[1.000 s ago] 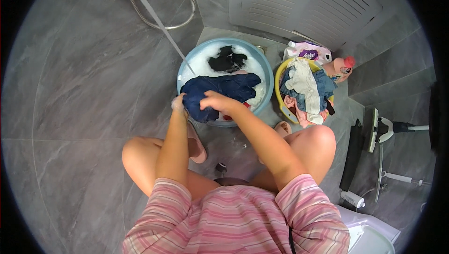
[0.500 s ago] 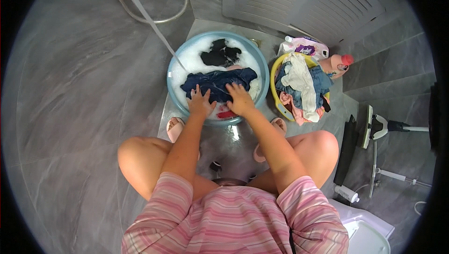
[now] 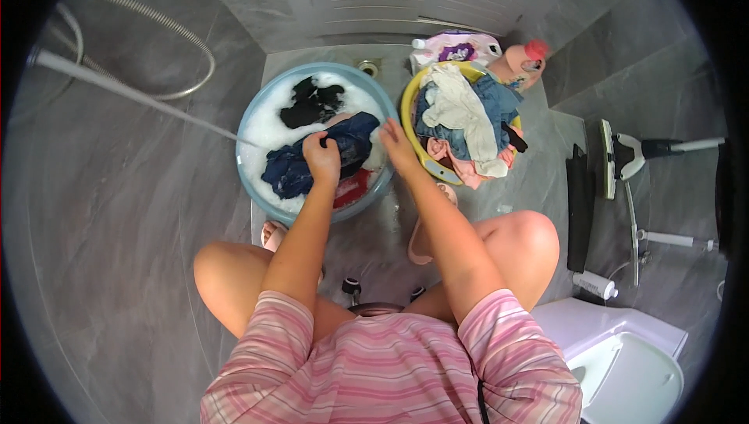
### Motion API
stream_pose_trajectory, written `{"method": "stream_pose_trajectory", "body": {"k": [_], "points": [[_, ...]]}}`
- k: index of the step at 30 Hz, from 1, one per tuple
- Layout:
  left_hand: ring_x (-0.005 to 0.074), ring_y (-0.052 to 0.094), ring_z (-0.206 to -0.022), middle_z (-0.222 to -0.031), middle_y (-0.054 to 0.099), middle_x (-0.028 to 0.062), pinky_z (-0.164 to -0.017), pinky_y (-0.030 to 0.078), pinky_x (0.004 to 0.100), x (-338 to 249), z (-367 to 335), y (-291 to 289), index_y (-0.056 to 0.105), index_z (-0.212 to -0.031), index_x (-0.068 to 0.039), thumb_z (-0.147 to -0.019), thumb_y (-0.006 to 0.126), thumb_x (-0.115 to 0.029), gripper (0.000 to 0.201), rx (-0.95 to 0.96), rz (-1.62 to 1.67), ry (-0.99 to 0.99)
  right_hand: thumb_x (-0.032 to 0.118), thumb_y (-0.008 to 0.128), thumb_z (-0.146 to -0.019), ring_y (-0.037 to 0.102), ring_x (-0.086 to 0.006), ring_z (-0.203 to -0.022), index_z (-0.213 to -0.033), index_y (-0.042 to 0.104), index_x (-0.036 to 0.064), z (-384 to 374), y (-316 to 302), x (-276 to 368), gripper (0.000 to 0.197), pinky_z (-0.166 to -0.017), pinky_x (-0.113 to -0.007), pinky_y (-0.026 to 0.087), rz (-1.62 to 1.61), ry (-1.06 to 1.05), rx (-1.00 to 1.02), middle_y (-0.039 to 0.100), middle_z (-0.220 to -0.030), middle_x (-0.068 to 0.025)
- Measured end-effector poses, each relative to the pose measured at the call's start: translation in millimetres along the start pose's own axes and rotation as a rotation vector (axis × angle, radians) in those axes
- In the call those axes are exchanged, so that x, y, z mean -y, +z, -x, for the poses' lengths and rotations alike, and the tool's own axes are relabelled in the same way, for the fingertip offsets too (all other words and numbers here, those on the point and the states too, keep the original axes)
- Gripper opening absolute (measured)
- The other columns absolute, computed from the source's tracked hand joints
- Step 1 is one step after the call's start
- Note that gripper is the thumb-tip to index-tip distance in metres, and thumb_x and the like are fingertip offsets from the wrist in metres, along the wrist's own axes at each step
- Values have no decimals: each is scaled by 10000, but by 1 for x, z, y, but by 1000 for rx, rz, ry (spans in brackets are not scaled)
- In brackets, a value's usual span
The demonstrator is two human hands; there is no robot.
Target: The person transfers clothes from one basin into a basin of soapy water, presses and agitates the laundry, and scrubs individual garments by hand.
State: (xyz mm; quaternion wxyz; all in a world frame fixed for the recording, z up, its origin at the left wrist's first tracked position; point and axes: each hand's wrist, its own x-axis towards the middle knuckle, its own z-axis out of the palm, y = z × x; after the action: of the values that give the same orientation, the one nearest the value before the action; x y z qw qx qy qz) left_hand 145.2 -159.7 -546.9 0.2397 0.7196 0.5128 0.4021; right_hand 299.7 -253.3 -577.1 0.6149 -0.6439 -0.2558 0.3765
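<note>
Basin (image 3: 335,67), round and blue, on grey tile floor (image 3: 125,283) ahead of the person, filled with white foam (image 3: 355,95). Navy garment (image 3: 289,168) lies wet and bunched across the middle of it, lower left to upper right. Black cloth (image 3: 312,102) in the foam beyond; red cloth (image 3: 353,188) on the near side, by the rim.

Left hand (image 3: 323,159): over the navy garment, fingers curled and grasping a fold of it. Right hand (image 3: 396,145): at the basin's right rim, near the garment's upper right end, slightly blurred. Cannot tell whether its fingers are clasping cloth or released.

Pale stream (image 3: 148,99), straight, apparently water, slants from the left into the basin's left side. Ribbed metal hose (image 3: 191,38) loops at upper left.

Yellow tub (image 3: 408,116) just right of the basin, heaped: white garment (image 3: 466,116) on top, blue denim (image 3: 499,104) under and beside it, pink cloth (image 3: 468,170) at the near edge. Behind the tub, white-and-purple pouch (image 3: 460,48); beside that, pink bottle (image 3: 516,67) with red cap.

Person seated low, knees apart, striped pink shirt (image 3: 390,377), pink slippers (image 3: 421,241).
</note>
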Motion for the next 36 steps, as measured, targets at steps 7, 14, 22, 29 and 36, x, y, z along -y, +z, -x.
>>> {"method": "stream_pose_trajectory", "body": {"k": [7, 14, 22, 29, 36], "points": [[122, 542, -749, -830, 597, 32, -700, 443, 249, -39, 27, 114, 591, -1061, -9, -822, 562, -116, 264, 513, 432, -288, 228, 665, -756, 395, -356, -1225, -1360, 235, -71, -18, -100, 20, 799, -1049, -376, 280, 507, -153, -1040, 350, -1349, -279], [130, 522, -686, -832, 551, 17, -615, 436, 273, -109, 65, 166, 515, -1146, -71, -818, 560, -175, 347, 763, 640, -789, 213, 715, -635, 527, -414, -1049, -1383, 206, 17, -3, -147, 71, 926, -896, -461, 425, 356, 597, -1106, 512, -1175, -271], [147, 493, -780, -911, 528, 23, -628, 412, 278, -127, 73, 179, 498, -1153, -70, -793, 594, -275, 425, 794, 823, -958, 273, 750, -576, 570, -374, -1014, -1197, 326, -110, -20, -153, 50, 844, -879, -376, 450, 137, 642, -1020, 547, -1111, -271], [121, 562, -742, -844, 595, 33, -542, 423, 296, -99, 63, 193, 568, -1057, -64, -778, 649, -300, 374, 871, 260, -442, 159, 702, -669, 562, -297, -933, -1168, 344, -76, -38, -124, 30, 658, -739, -418, 475, -580, 456, -940, 514, -1079, -231], [367, 545, -1007, -1024, 620, 184, -862, 430, 389, -154, 68, 177, 626, -1015, -7, -722, 704, -267, 400, 745, -13, 70, 237, 690, -707, 502, -339, -1010, -1244, 300, -64, -28, -129, 19, 729, -816, -426, 442, -281, 328, -1261, 456, -1174, -216]]}}
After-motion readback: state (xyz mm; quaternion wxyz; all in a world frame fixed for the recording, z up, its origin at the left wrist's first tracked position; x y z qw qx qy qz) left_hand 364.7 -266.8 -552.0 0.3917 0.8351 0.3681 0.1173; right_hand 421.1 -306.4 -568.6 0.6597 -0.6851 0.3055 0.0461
